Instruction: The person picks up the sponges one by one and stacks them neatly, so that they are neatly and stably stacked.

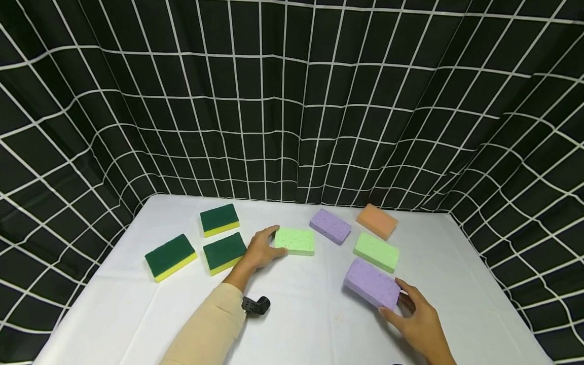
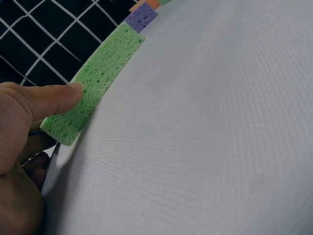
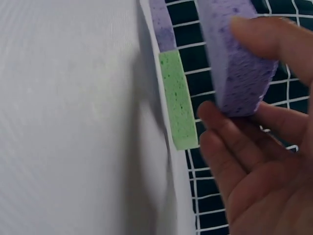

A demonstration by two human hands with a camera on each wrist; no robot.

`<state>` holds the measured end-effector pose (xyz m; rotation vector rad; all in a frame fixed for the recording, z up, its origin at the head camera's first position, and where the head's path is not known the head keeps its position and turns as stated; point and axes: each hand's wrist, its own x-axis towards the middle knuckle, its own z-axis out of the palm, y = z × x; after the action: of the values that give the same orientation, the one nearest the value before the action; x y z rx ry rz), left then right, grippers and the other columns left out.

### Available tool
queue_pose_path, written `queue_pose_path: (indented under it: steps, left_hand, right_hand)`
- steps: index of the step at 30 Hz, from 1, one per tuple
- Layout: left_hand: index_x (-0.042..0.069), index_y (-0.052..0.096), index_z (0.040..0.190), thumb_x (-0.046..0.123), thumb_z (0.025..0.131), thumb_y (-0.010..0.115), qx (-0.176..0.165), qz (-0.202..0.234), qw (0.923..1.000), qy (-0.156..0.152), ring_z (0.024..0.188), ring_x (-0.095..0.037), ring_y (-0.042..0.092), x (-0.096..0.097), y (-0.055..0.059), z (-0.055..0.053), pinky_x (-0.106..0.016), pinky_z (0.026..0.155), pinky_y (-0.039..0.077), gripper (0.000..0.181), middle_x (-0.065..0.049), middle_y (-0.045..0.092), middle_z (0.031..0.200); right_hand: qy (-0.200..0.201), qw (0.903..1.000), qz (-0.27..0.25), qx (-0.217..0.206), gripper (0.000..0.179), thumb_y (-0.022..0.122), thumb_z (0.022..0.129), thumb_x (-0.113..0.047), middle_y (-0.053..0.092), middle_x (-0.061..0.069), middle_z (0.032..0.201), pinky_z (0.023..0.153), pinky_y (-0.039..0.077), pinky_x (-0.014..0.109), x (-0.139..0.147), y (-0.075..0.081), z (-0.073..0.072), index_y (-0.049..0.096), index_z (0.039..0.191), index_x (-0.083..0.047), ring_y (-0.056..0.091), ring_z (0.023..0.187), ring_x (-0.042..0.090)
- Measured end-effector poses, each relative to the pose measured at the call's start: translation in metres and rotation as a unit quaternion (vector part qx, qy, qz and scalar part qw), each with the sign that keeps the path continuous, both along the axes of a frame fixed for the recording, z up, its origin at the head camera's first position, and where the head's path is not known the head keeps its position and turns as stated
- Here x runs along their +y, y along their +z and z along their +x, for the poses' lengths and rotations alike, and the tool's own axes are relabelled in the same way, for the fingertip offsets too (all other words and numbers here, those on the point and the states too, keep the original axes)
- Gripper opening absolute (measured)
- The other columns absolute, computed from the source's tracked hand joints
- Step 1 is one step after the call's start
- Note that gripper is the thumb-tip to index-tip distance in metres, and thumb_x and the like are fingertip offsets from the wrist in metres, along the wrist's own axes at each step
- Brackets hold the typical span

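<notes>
We see a purple sponge (image 1: 372,282), a pitted block with squared edges, tilted and raised off the bench (image 1: 301,317). The right hand (image 1: 420,320) pinches its near end between thumb and fingers; in the right wrist view its upper part is cut off. The left hand (image 1: 261,249) pinches the left end of a green sponge (image 1: 294,240), its face riddled with pores; we cannot tell whether this one fully touches the cloth.

Just beyond the raised block lies a second green sponge (image 1: 376,252), with another purple sponge (image 1: 330,226) and a smooth-looking orange sponge (image 1: 377,221) behind it. In the left wrist view we get only a sliver of the orange one. To the left sit three scourers (image 1: 171,257), dark green pads on yellow foam; the left wrist partly covers the nearest. White cloth drapes the bench, and a rippled black curtain (image 1: 274,111) with white grid lines surrounds it.
</notes>
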<state>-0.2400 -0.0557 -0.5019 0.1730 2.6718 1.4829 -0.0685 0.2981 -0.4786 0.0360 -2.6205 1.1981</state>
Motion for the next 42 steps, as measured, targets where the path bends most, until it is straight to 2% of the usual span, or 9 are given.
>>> queue_pose_path:
  steps: [2, 4, 12, 22, 27, 42]
  left_hand:
    - [0.01, 0.049, 0.142, 0.018, 0.078, 0.082, 0.0, 0.001, 1.0, 0.0, 0.134, -0.039, 0.032, 0.0, 0.001, 0.0, -0.051, 0.108, 0.027, 0.072, -0.02, 0.042, 0.142]
    - [0.01, 0.049, 0.142, 0.017, 0.078, 0.082, -0.001, 0.002, 1.0, -0.002, 0.134, -0.039, 0.032, 0.001, 0.001, -0.001, -0.051, 0.107, 0.027, 0.072, -0.02, 0.042, 0.142]
    - [0.01, 0.049, 0.142, 0.018, 0.078, 0.082, 0.002, 0.002, 1.0, 0.0, 0.134, -0.039, 0.032, 0.0, -0.001, -0.001, -0.051, 0.107, 0.028, 0.072, -0.021, 0.042, 0.142]
    - [0.01, 0.049, 0.142, 0.017, 0.078, 0.082, -0.001, 0.006, 1.0, 0.001, 0.134, -0.039, 0.032, 0.0, 0.0, 0.0, -0.052, 0.107, 0.027, 0.073, -0.02, 0.042, 0.143]
    - [0.01, 0.049, 0.142, 0.017, 0.078, 0.082, 0.001, 0.006, 1.0, 0.0, 0.134, -0.039, 0.032, 0.001, -0.001, 0.001, -0.051, 0.107, 0.027, 0.072, -0.02, 0.042, 0.142]
    - [0.009, 0.049, 0.141, 0.015, 0.077, 0.082, 0.007, 0.016, 0.9998, 0.001, 0.133, -0.04, 0.032, 0.0, 0.0, 0.002, -0.053, 0.107, 0.027, 0.072, -0.02, 0.043, 0.141]
  right_hand:
    - [0.007, 0.9997, -0.012, 0.02, 0.076, 0.088, 0.069, -0.008, 0.056, 0.017, 0.124, 0.086, 0.041, 0.009, 0.0, 0.002, 0.0, 0.051, 0.134, 0.004, 0.051, 0.103, -0.008]
    - [0.013, 0.9991, -0.026, 0.032, 0.076, 0.087, 0.069, -0.005, 0.055, 0.016, 0.124, 0.086, 0.042, 0.01, 0.0, 0.005, 0.0, 0.05, 0.134, 0.005, 0.05, 0.102, -0.011]
    - [0.026, 0.9985, -0.034, 0.033, 0.078, 0.087, 0.07, -0.008, 0.054, 0.014, 0.126, 0.089, 0.041, 0.011, -0.003, 0.018, -0.003, 0.048, 0.136, 0.004, 0.051, 0.104, -0.006]
    - [0.062, 0.993, -0.008, 0.1, 0.081, 0.087, 0.065, 0.003, 0.055, 0.011, 0.124, 0.09, 0.042, 0.013, -0.011, 0.046, -0.011, 0.049, 0.136, 0.004, 0.052, 0.106, -0.004]
    - [0.07, 0.9903, 0.0, 0.12, 0.083, 0.088, 0.062, 0.005, 0.056, 0.009, 0.123, 0.09, 0.042, 0.013, -0.013, 0.059, -0.016, 0.049, 0.135, 0.005, 0.053, 0.106, -0.002]
    - [0.107, 0.9806, 0.013, 0.164, 0.085, 0.088, 0.061, 0.006, 0.057, 0.01, 0.122, 0.092, 0.04, 0.013, -0.024, 0.08, -0.03, 0.049, 0.136, 0.004, 0.053, 0.107, 0.001]
